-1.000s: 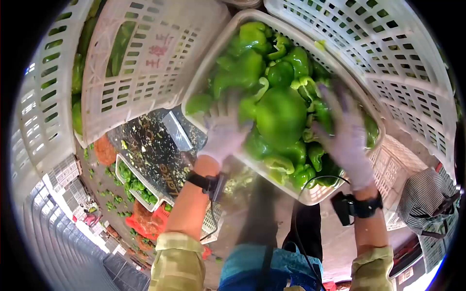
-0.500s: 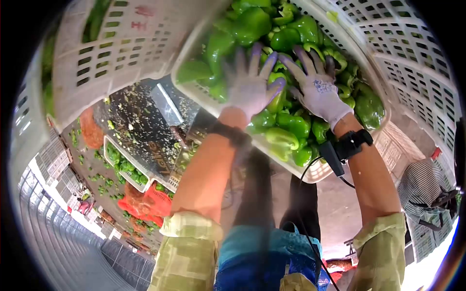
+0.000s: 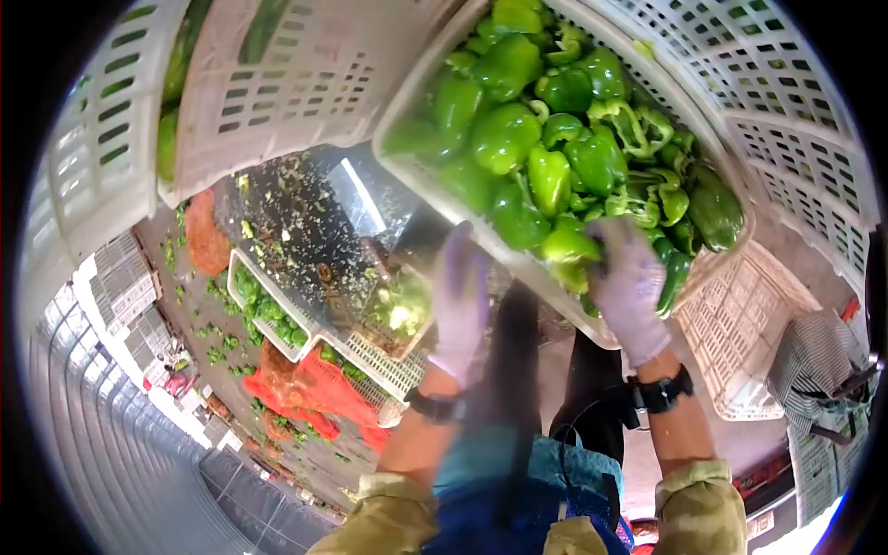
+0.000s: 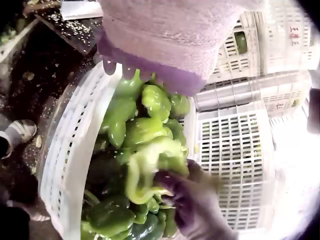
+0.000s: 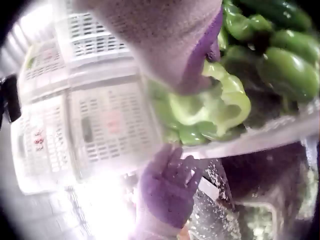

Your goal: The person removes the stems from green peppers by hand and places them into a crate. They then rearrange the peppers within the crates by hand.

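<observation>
A white plastic crate [image 3: 458, 208] is heaped with green bell peppers [image 3: 507, 137], several of them cut open and hollow. At its near edge my gloved right hand [image 3: 631, 287] grips one cut bell pepper [image 3: 568, 246]. The right wrist view shows the pale, hollow inside of this bell pepper [image 5: 235, 102], with the fingertips over its rim. My gloved left hand [image 3: 461, 301] is outside the crate, by its near left wall, and holds nothing. Its purple palm faces the right wrist camera, fingers [image 5: 175, 167] extended and slightly bent.
Tall white crates [image 3: 287, 92] rise at the left, and another perforated crate wall [image 3: 768, 120] leans along the right. A wide-bladed knife [image 3: 363, 196] lies on a dark, scrap-strewn surface [image 3: 296, 231]. Farther off are a smaller crate of peppers [image 3: 268, 310] and red netting [image 3: 310, 388].
Both hands pressed spread on the peppers half a second ago. Since then the left has drawn back out of the crate, and the right has come nearer and taken hold of a cut bell pepper.
</observation>
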`<action>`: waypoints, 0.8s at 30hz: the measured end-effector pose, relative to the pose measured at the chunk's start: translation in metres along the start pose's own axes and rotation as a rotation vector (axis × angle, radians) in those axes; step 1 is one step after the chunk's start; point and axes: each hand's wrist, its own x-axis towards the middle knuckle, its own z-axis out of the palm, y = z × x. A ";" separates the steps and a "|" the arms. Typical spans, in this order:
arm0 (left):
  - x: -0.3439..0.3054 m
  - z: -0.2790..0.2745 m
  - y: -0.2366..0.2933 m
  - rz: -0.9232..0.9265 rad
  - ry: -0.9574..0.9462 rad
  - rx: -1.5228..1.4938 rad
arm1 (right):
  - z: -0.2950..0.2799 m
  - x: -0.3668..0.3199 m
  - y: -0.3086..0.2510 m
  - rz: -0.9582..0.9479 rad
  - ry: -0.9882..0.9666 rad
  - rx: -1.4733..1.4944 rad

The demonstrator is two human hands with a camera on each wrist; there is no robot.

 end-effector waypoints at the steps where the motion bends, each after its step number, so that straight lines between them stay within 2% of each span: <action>1: -0.002 -0.004 -0.001 -0.002 0.022 0.023 | -0.012 0.003 -0.007 -0.020 0.112 -0.029; 3: -0.003 -0.004 0.001 -0.001 0.052 0.056 | -0.011 0.006 -0.009 -0.185 0.237 -0.098; 5: 0.000 0.005 0.015 0.123 0.071 0.197 | 0.023 0.000 0.005 -0.397 0.294 -0.130; 6: 0.004 0.009 0.027 0.199 0.070 0.308 | 0.032 -0.011 0.008 -0.414 0.110 -0.271; 7: 0.011 0.012 0.033 0.277 0.073 0.421 | 0.036 -0.022 0.009 -0.384 0.010 -0.257; 8: 0.021 0.012 0.024 0.452 0.084 0.530 | 0.037 -0.034 0.010 -0.355 -0.097 -0.238; 10: 0.027 0.023 0.041 0.500 -0.037 0.729 | 0.024 -0.051 0.007 -0.274 -0.276 -0.158; 12: 0.036 0.042 0.044 0.545 -0.245 0.769 | -0.005 -0.063 0.005 -0.202 -0.214 -0.167; 15: 0.033 0.060 0.028 0.501 -0.423 1.186 | -0.039 -0.071 0.025 -0.029 -0.050 -0.189; 17: 0.038 0.061 0.017 0.510 -0.417 1.193 | -0.045 -0.081 0.054 0.156 0.129 -0.174; 18: 0.039 0.061 0.016 0.512 -0.419 1.215 | -0.047 -0.085 0.066 0.246 0.099 -0.128; 21: 0.055 0.071 0.009 0.445 -0.452 1.301 | -0.020 -0.082 0.090 0.277 0.071 -0.053; 22: 0.064 0.080 0.007 0.418 -0.450 1.300 | -0.012 -0.075 0.089 0.398 -0.002 -0.172; 24: 0.071 0.097 0.013 0.314 -0.474 1.366 | 0.001 -0.049 0.100 0.520 -0.059 -0.146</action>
